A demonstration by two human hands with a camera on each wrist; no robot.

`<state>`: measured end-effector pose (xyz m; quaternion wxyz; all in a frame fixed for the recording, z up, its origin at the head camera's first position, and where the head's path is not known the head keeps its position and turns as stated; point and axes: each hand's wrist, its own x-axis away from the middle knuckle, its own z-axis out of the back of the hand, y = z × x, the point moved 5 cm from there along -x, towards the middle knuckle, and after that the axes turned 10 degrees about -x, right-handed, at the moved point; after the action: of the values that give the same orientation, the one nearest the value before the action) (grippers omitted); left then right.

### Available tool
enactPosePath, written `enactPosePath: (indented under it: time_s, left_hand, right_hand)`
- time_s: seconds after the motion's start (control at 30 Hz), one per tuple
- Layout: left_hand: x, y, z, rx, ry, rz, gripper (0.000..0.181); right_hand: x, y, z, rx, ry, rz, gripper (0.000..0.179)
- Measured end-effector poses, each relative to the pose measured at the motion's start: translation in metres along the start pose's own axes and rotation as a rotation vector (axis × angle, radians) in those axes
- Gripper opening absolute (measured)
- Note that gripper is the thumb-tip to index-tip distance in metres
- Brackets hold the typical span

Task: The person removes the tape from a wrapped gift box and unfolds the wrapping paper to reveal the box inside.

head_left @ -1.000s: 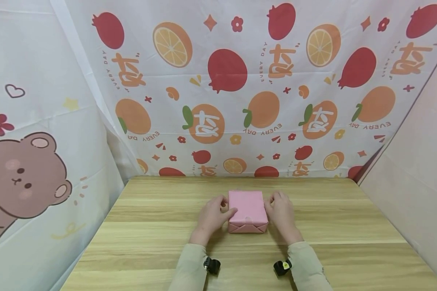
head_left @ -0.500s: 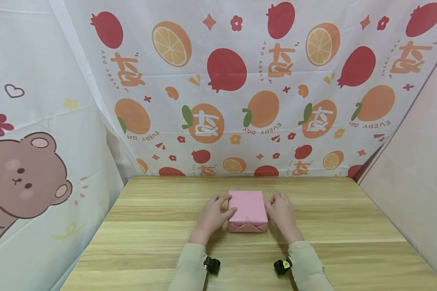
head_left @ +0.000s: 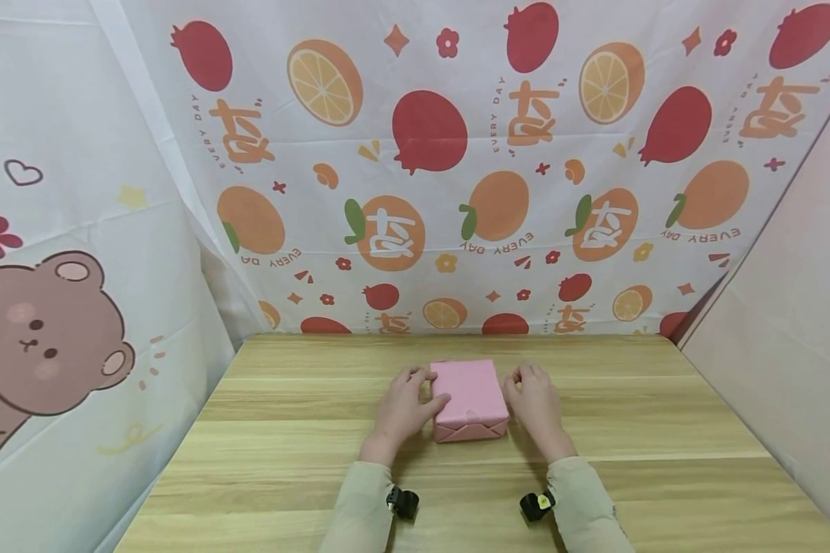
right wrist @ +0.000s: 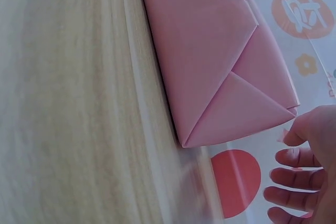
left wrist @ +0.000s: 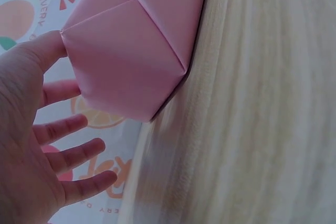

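A box wrapped in pink paper [head_left: 467, 388] lies on the table, turned slightly, with folded flaps on its near end. My left hand [head_left: 403, 411] is at its left side, thumb tip on the top edge and index fingertip by the far left corner. In the left wrist view, the fingers of the left hand [left wrist: 39, 129] are spread and fairly straight. To the right of the box, my right hand [head_left: 536, 407] stands slightly apart from it. The right wrist view shows a small translucent piece of tape [right wrist: 283, 136] at its thumb and index fingertips.
The wooden table [head_left: 283, 461] reaches back to a fruit-print curtain [head_left: 360, 169]. White cloth with a printed bear [head_left: 48, 338] hangs on the left, and a pale panel [head_left: 795, 338] stands on the right. Another translucent bit of tape [head_left: 472, 415] shows at the box's near top edge.
The left index finger has come onto the box. The box has turned slightly, its far end shifting left, and a gap has appeared beside my right hand, which stays nearly still.
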<state>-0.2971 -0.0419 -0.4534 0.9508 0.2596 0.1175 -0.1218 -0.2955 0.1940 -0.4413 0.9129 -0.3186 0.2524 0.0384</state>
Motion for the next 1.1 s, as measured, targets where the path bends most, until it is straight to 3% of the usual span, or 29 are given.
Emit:
enactPosePath:
  time_s: [0.3, 0.6, 0.8, 1.1]
  left_hand:
    - [-0.0016, -0.0009, 0.0006, 0.015, 0.006, -0.013, 0.045]
    - [-0.0034, -0.0005, 0.0032, 0.010, 0.057, -0.035, 0.034]
    - [-0.0021, -0.0022, 0.0034, 0.006, 0.061, -0.012, 0.039]
    - [-0.0018, -0.0033, 0.0034, -0.020, 0.048, 0.012, 0.060]
  right_hand:
    - [-0.0010, -0.0012, 0.0013, 0.011, 0.032, 0.039, 0.012]
    - [-0.0019, -0.0015, 0.0019, 0.008, 0.049, 0.053, 0.011]
    - [-0.0017, -0.0027, 0.0030, 0.001, 0.053, 0.053, 0.011]
    - [-0.0023, -0.0022, 0.0022, 0.005, 0.052, 0.052, 0.019]
